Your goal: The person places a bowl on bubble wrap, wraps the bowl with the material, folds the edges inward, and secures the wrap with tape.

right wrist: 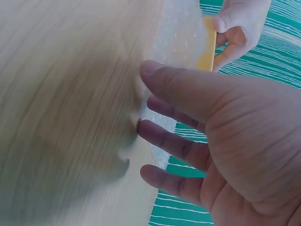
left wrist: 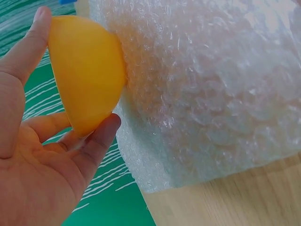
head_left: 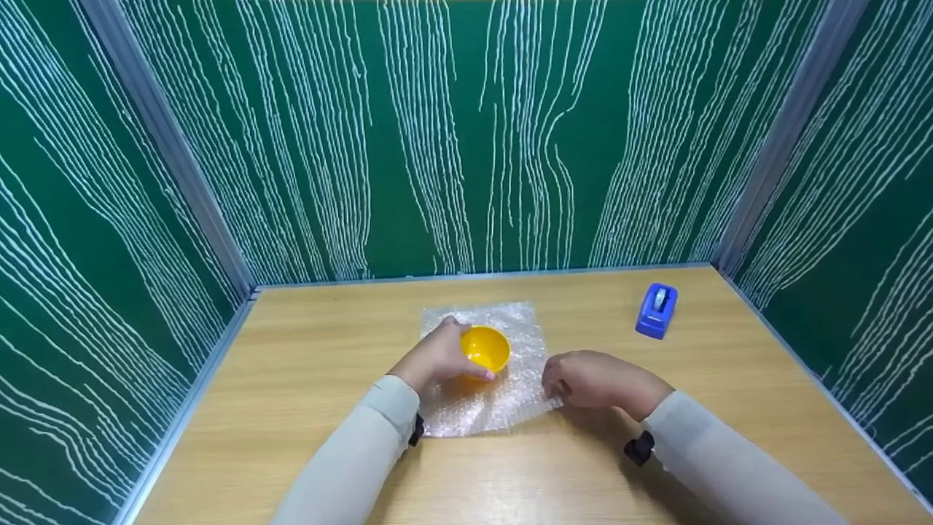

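A yellow bowl [head_left: 490, 345] sits on a sheet of clear bubble wrap [head_left: 503, 408] near the middle of the wooden table. My left hand [head_left: 442, 354] grips the bowl's left side, thumb and fingers spread along its rim. From the left wrist view, the bowl's rounded outside [left wrist: 89, 70] meets the bubbly plastic. At the sheet's lower right edge, my right hand [head_left: 592, 378] pinches the bubble wrap near the corner. Its thumb [right wrist: 176, 87] hides the index finger in the right wrist view, while the other fingers are loosely bent close to the tabletop.
A blue tape dispenser [head_left: 656, 312] stands toward the back right of the table [head_left: 313, 364]. Green panels [head_left: 503, 146] with wavy white lines enclose the back and both sides, joined by grey metal posts [head_left: 780, 124].
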`<state>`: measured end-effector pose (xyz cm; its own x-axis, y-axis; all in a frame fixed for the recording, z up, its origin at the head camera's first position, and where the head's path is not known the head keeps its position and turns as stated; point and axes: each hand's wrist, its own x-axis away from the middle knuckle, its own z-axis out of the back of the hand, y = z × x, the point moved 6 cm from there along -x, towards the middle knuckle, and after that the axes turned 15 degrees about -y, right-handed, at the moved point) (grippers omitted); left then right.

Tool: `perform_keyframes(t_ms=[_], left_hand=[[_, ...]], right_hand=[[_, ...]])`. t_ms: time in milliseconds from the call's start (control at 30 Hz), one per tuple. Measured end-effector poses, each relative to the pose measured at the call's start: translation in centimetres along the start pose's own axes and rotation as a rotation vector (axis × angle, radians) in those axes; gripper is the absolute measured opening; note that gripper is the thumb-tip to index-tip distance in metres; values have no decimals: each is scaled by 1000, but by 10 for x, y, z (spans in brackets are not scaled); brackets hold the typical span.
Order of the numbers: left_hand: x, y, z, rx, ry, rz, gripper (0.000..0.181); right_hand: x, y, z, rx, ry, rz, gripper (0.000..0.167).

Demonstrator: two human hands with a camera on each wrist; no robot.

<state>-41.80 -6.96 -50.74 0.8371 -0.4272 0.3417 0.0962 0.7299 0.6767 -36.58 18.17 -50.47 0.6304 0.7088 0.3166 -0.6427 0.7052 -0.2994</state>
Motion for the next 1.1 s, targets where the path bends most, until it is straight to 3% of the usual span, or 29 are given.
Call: perform_keyframes(t_ms=[267, 300, 433, 500, 533, 833, 1100], left_hand=[[0, -4, -1, 37, -4, 22, 115], [-16, -18, -4, 37, 1, 8, 115], [-19, -18, -4, 30, 1, -12, 116], [-17, -15, -4, 23, 11, -30, 113], [-2, -1, -2, 25, 10, -20, 111], [5, -2, -3, 36, 34, -44, 106], [4, -1, 0, 3, 9, -77, 104]], right_hand=[[1, 4, -2, -49, 18, 32, 26], [1, 3, -2, -49, 24, 34, 26], [1, -1, 4, 0, 65, 74, 23], [1, -3, 8, 24, 87, 86, 21], [1, -3, 10, 30, 95, 85, 20], [-10, -1, 21, -97, 97, -42, 24], [-25, -1, 32, -141, 149, -86, 19]])
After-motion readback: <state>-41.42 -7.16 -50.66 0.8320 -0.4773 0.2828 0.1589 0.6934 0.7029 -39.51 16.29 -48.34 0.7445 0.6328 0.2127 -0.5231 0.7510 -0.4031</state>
